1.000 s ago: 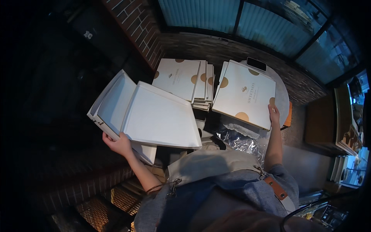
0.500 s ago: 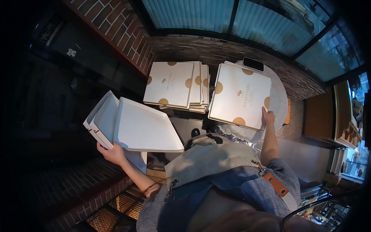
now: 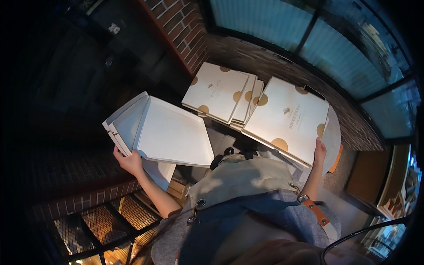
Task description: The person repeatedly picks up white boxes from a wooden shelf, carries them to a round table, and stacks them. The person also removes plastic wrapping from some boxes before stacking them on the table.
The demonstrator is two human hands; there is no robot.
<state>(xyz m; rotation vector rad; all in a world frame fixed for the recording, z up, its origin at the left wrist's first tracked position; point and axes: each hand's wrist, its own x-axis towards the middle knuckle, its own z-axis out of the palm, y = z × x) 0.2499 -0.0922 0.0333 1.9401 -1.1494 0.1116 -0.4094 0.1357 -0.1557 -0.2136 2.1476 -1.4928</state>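
Observation:
My left hand (image 3: 131,162) is closed on the lower left edge of an open white cardboard box (image 3: 176,130), with its shallow tray sides up and its inside bare. Nested panels fold up along its left side. Over on the right, my right hand (image 3: 320,152) grips the right edge of a closed flat white box (image 3: 293,119) with gold dots, thumb at its edge; the other fingers are partly hidden. Beneath that box lies at least one more pale layer.
A stack of similar white boxes (image 3: 216,92) stands between my hands, farther back. The round table (image 3: 333,132) shows past the right box, with a dark phone (image 3: 314,92) at its back edge. Brick wall (image 3: 176,22) and windows rise behind; a metal mesh (image 3: 104,223) lies lower left.
The view has turned, so the scene appears tilted. The right box has shifted with my right hand, now hiding more of the phone and reaching the stack's edge. My left hand keeps its hold.

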